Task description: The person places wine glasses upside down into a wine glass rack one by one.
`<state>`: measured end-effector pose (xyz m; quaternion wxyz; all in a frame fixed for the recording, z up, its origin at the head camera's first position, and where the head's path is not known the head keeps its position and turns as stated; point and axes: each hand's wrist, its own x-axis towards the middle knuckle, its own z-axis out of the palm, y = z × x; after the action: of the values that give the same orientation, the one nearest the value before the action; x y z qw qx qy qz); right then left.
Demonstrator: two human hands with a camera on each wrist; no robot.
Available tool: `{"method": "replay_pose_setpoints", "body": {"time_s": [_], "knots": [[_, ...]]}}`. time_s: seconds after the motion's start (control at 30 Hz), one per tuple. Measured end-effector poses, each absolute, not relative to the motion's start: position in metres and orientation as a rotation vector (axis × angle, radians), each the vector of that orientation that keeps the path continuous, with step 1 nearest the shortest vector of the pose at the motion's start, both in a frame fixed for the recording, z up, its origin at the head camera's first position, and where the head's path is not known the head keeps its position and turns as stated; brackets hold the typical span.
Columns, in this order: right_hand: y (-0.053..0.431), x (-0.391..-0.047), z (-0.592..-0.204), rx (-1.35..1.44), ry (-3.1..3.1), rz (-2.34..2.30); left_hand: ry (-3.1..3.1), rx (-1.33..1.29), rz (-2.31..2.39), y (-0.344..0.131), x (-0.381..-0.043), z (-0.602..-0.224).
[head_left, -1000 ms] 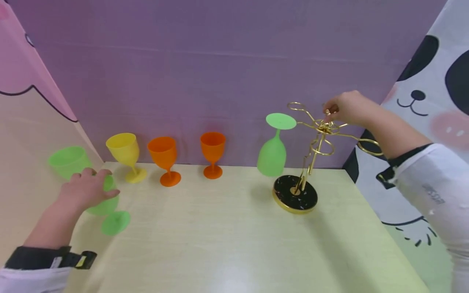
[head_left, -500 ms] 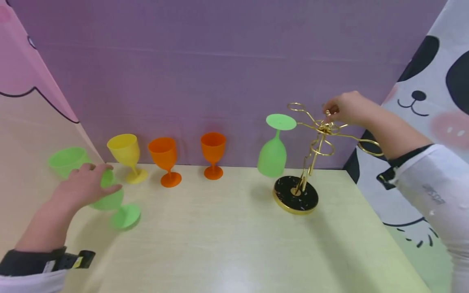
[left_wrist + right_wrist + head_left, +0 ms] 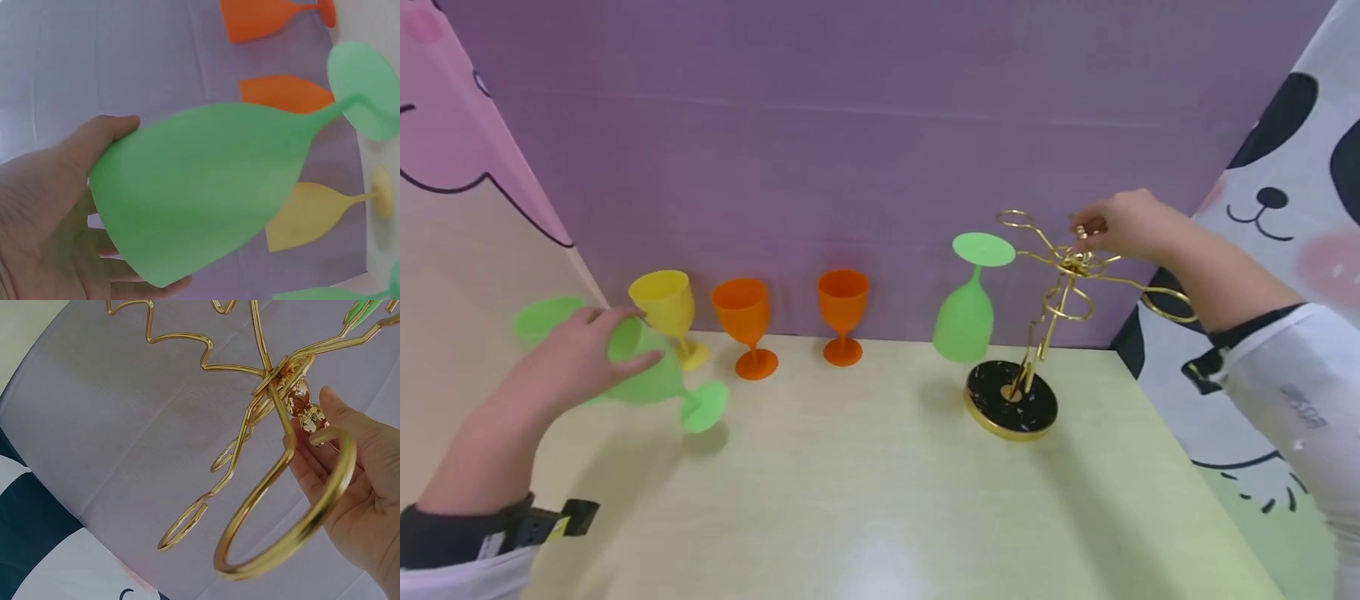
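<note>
My left hand (image 3: 576,360) holds a green goblet (image 3: 206,187) around its bowl near the rim, thumb on one side and fingers on the other. The goblet is tilted on its side above the table, its foot pointing right. My right hand (image 3: 1131,223) grips the shiny knob (image 3: 312,419) at the top of a gold wire goblet rack with looped arms (image 3: 275,565). The rack's round black base (image 3: 1033,410) is on the table. A second green goblet (image 3: 966,321) hangs upside down on the rack's left side, foot uppermost.
Along the back edge stand a yellow goblet (image 3: 664,302), an orange goblet (image 3: 742,310) and another orange goblet (image 3: 842,300), all upright. One more green goblet (image 3: 544,315) is at the far left, partly hidden by my left hand. A purple backdrop (image 3: 880,158) rises behind the table.
My left hand has lifted the green goblet and moved it rightward, tipping its foot up to the right. The right hand keeps its grip on the rack's knob.
</note>
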<state>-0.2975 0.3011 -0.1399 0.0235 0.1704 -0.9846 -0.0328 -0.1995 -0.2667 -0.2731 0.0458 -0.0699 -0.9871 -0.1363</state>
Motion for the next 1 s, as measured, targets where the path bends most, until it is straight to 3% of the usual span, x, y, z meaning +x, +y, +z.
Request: {"method": "replay_pose_setpoints", "body": {"time_s": [0.63,1.0], "knots": [[0.303,-0.286,-0.126,0.477,-3.094,0.086,-2.883,-0.211,-0.557,-0.224,-0.184,-0.255],[0.276,-0.267,-0.129,0.796,-2.91,0.322,-2.593,-0.257,-0.772,-0.2,-0.181,-0.265]]}}
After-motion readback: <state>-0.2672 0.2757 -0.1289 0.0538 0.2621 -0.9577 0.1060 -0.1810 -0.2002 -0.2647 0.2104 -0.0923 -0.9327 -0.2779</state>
